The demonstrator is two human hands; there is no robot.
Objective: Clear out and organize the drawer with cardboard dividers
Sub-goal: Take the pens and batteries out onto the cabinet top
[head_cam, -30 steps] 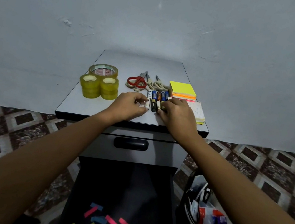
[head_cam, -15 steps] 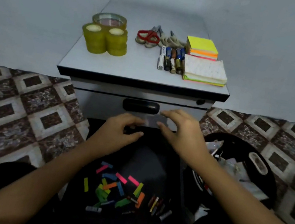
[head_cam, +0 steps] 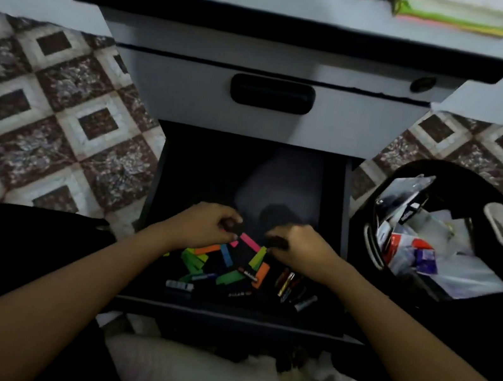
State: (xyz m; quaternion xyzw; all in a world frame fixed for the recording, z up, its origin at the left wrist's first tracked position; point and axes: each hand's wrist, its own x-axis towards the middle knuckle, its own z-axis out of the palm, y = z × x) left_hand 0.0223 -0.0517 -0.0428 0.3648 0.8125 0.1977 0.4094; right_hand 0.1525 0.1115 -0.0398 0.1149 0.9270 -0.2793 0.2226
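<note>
Head view: the drawer is pulled open, with bright strips lying near its front. The left hand and right hand curl over the strips. I cannot tell if they hold anything.

Slips in drawer; bin right.

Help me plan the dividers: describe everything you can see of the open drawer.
The drawer is dark, apparently black, pulled out from the grey cabinet under a shut drawer. Its back half shows dark floor; near the front lie scattered coloured strips and small cylinders, perhaps batteries. No dividers show. The left hand and right hand reach in over the strips, fingers curled; any grip is unclear.
</note>
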